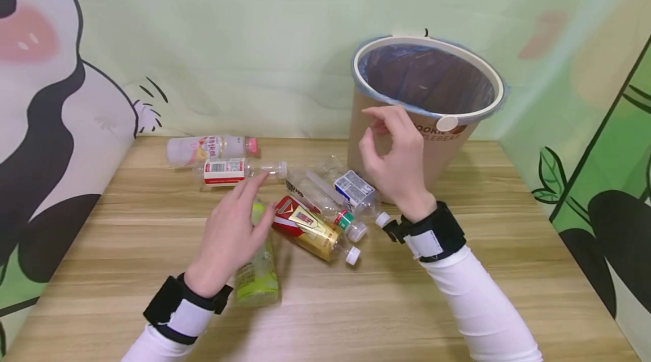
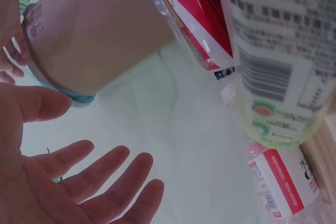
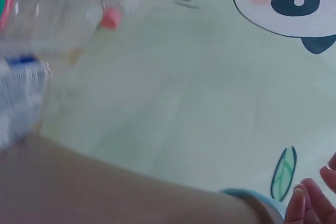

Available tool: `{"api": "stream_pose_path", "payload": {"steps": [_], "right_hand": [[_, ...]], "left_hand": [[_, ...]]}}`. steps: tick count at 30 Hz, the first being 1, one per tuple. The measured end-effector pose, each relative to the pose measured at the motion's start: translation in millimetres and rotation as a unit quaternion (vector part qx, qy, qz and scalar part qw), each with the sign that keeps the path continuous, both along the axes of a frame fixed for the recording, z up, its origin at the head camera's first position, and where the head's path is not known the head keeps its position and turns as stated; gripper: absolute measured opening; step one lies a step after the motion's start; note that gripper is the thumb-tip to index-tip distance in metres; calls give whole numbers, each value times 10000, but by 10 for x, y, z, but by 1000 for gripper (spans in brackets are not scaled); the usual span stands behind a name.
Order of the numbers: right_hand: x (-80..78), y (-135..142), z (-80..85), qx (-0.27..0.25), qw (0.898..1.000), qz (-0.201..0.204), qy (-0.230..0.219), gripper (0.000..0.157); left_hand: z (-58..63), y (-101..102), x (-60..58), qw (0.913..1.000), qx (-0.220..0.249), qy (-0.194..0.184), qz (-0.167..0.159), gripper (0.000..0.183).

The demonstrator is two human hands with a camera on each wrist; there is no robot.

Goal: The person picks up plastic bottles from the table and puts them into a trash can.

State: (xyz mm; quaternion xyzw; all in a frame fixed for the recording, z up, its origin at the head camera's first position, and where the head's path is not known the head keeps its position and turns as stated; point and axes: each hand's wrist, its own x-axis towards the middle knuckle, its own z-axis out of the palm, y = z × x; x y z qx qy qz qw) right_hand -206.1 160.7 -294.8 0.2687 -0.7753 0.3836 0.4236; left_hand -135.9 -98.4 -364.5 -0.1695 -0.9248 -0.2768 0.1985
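Note:
My left hand (image 1: 226, 235) hovers with fingers spread over a bottle with a green label (image 1: 258, 277), partly hiding it. In the left wrist view its palm faces that bottle and holds nothing. The right hand (image 1: 396, 161) is raised in front of the bin (image 1: 368, 125), fingers loosely bent, thumb and forefinger apart with nothing between them. Below and left of it lie a blue-and-white-labelled bottle (image 1: 355, 188), a clear bottle with a green band (image 1: 317, 195) and a gold-and-red-labelled bottle (image 1: 307, 229).
A bottle with a red-and-white label (image 1: 224, 171) and a pink-capped bottle (image 1: 208, 149) lie at the back left of the wooden table (image 1: 127, 283). The tan bin has a blue liner (image 1: 396, 68). A panda-print backdrop (image 1: 244, 46) stands behind.

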Motion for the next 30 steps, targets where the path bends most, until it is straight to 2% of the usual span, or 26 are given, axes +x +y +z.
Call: {"api": "stream_pose_path", "payload": {"steps": [6, 11, 14, 18, 21, 26, 30], "right_hand": [[111, -92, -178, -373, 9947, 211, -940, 29], [305, -186, -193, -447, 9812, 359, -1845, 31], [362, -226, -240, -412, 9712, 407, -2312, 34], [249, -198, -524, -261, 9636, 398, -2630, 38], [166, -174, -722, -97, 9608, 405, -2741, 40], [204, -227, -811, 247, 9559, 505, -2882, 42], [258, -307, -880, 717, 9513, 450, -2963, 43]], "left_hand": [[-15, -40, -25, 9999, -108, 23, 72, 54], [-48, -77, -52, 9996, -221, 115, 95, 53], [-73, -99, -77, 9994, -296, 191, 59, 52], [-109, -134, -111, 9990, -373, 238, 27, 51], [-136, -165, -127, 9989, -440, 126, 56, 51], [-195, -229, -117, 9982, -553, -57, 211, 54], [-244, -277, -100, 9976, -610, -114, 319, 55]]}}
